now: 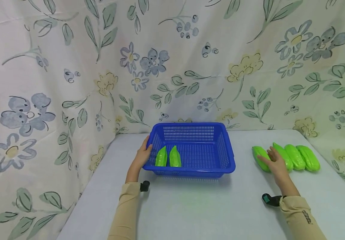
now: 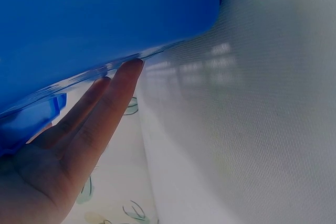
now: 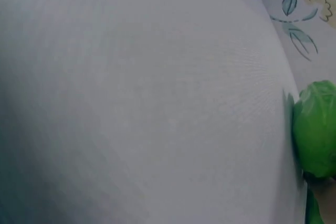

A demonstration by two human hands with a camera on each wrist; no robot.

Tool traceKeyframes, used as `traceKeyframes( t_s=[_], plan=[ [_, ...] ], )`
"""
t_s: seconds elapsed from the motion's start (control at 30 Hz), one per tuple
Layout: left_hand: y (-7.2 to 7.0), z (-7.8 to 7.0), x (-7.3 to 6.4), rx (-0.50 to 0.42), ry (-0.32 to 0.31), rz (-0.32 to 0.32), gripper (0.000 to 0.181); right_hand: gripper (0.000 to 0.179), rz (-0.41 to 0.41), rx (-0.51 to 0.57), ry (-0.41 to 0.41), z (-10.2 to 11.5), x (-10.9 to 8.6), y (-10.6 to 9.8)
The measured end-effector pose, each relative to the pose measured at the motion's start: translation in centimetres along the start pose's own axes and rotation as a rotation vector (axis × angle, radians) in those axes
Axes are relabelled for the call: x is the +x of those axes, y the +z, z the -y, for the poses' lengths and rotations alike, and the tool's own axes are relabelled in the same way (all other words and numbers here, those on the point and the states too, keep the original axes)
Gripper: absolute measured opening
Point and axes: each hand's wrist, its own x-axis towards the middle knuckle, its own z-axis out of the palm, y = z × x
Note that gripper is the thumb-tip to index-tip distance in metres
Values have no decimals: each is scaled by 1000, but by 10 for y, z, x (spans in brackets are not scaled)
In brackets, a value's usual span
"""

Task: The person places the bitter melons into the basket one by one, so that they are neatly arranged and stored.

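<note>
A blue plastic basket (image 1: 187, 169) stands upright on the table, with two shiny green elongated pieces (image 1: 161, 156) lying inside at its left. My left hand (image 1: 143, 155) holds the basket's left rim, thumb over the edge. In the left wrist view, two extended fingers (image 2: 100, 114) rest against the outside. At the right, my right hand (image 1: 276, 164) is over the leftmost green piece (image 1: 257, 152) of a row. Its thumb extends across that piece and the other fingers lie between it and its neighbour. The right wrist view shows little of the hand beside a green piece (image 3: 317, 129).
Several more green pieces (image 1: 308, 158) lie side by side right of my right hand. The white table (image 1: 190, 210) extends in front of the basket and between it and the row. A floral cloth (image 1: 190, 66) hangs behind and at the sides.
</note>
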Motion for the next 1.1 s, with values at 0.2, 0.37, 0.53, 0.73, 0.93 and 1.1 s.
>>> traceKeyframes(
  t_s=[0.2,0.37,0.53,0.73,0.93,1.1],
  plan=[
    [-1,-2,1,-8,3,-5,58,92,12,10,0,-2,3,2],
    [-1,-2,1,-4,1,-6,58,90,8,1,-1,-3,4,1],
    [0,0,1,12,-1,-2,58,88,3,-6,14,-3,3,1],
    [0,-2,0,15,-3,0,59,87,-23,-21,36,4,2,-1],
    [0,-2,0,13,0,0,59,86,-45,-26,30,18,3,-3],
    [0,0,0,11,-1,0,58,86,-52,-30,-3,32,4,-4]
  ],
)
